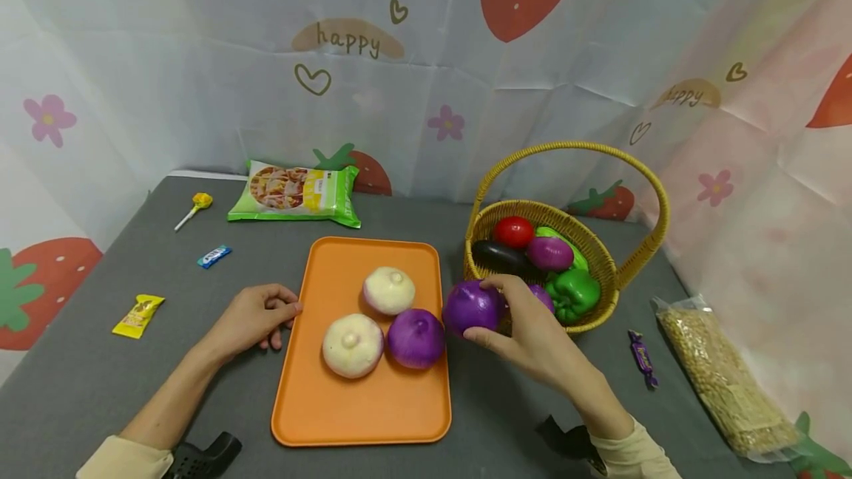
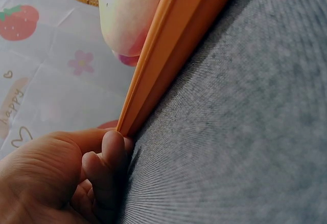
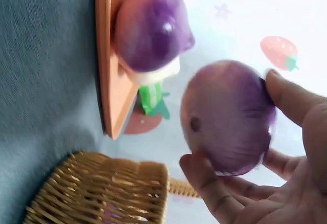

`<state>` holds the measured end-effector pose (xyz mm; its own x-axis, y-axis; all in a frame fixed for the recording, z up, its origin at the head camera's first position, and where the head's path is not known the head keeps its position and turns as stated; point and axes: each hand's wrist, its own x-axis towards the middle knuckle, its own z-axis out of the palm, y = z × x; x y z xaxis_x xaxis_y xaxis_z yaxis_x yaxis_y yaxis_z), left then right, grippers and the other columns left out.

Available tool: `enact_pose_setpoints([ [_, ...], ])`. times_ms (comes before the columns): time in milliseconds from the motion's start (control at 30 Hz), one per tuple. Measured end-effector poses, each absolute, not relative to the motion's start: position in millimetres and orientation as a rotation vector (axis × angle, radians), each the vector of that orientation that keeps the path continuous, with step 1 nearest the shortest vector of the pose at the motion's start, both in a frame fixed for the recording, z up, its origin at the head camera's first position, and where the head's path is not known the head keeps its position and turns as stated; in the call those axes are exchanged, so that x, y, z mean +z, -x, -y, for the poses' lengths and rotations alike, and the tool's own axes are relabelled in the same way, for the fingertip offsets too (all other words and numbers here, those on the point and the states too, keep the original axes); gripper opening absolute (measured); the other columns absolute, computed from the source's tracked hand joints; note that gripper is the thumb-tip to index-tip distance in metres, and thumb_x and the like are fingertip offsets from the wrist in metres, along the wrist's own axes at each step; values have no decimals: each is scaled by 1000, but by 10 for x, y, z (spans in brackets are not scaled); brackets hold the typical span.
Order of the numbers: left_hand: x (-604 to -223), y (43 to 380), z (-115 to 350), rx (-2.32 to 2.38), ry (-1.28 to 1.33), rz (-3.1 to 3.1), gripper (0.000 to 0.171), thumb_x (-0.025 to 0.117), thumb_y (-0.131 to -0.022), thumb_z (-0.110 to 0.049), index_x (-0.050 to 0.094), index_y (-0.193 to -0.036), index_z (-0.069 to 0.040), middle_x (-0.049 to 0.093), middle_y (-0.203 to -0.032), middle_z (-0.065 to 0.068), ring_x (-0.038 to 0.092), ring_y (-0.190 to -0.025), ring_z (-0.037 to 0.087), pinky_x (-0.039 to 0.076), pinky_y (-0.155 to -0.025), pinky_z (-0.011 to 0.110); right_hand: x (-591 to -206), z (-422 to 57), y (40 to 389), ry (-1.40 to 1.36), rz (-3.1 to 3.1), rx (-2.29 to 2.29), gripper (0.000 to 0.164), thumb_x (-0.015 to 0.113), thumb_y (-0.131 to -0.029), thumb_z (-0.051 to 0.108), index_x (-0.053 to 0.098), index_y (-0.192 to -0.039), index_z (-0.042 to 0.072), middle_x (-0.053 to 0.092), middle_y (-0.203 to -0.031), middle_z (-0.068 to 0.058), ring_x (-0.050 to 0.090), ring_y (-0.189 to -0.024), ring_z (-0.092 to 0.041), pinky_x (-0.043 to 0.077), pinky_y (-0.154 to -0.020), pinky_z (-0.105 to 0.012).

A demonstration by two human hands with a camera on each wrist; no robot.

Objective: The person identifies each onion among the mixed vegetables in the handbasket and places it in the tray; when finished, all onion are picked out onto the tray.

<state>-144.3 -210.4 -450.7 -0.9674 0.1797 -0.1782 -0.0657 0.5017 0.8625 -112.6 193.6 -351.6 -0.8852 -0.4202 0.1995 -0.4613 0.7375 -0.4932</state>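
Note:
My right hand (image 1: pixel 532 331) grips a round purple onion (image 1: pixel 472 307) between thumb and fingers, held up between the tray and the wicker basket (image 1: pixel 609 294). The right wrist view shows the same onion (image 3: pixel 227 116) with fingertips around its side. At the tray's left edge, my left hand (image 1: pixel 256 316) pinches the rim of the orange tray (image 1: pixel 362 420); its thumb and finger meet at that rim (image 2: pixel 145 75) in the left wrist view. Lying on the tray are two whitish onions, one at the back (image 1: pixel 389 290) and one in front (image 1: pixel 353 346), plus a purple onion (image 1: pixel 416 338).
The basket holds a tomato (image 1: pixel 513 231), an eggplant (image 1: pixel 506 259), a green bell pepper (image 1: pixel 574 294) and purple vegetables; its tall handle (image 1: pixel 572 146) arches overhead. Around lie a green food bag (image 1: pixel 299 194), lollipop (image 1: pixel 202 201), yellow packet (image 1: pixel 138 316), blue candy (image 1: pixel 214 256), purple candy (image 1: pixel 642 359) and grain bag (image 1: pixel 725 375).

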Motion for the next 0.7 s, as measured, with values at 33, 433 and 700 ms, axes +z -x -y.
enact_pose_setpoints([
  [33, -4507, 1443, 2104, 1450, -99, -2503, 29, 59, -98, -25, 62, -112, 0, 65, -80, 9, 62, -53, 17, 52, -47, 32, -3533, -1931, 1107, -730, 2880, 819, 66, 77, -83, 40, 47, -136, 15, 54, -130, -7, 58, -112, -20, 56, -91, -42],
  [433, -4492, 1455, 2107, 1439, -99, -2505, 30, 59, -98, -26, 62, -112, 0, 65, -80, 8, 62, -53, 16, 52, -47, 30, -3690, -1870, 1003, -805, 3006, 639, 60, 76, -84, 41, 52, -137, 27, 50, -123, -3, 59, -101, -17, 55, -86, -36],
  [700, -4486, 1443, 2105, 1464, -122, -2507, 34, 60, -98, -28, 61, -113, 2, 64, -79, 9, 61, -51, 14, 51, -45, 29, -3826, -1725, 1007, -878, 2979, 562, 60, 78, -81, 44, 55, -134, 25, 57, -126, 0, 58, -114, -18, 53, -97, -41],
])
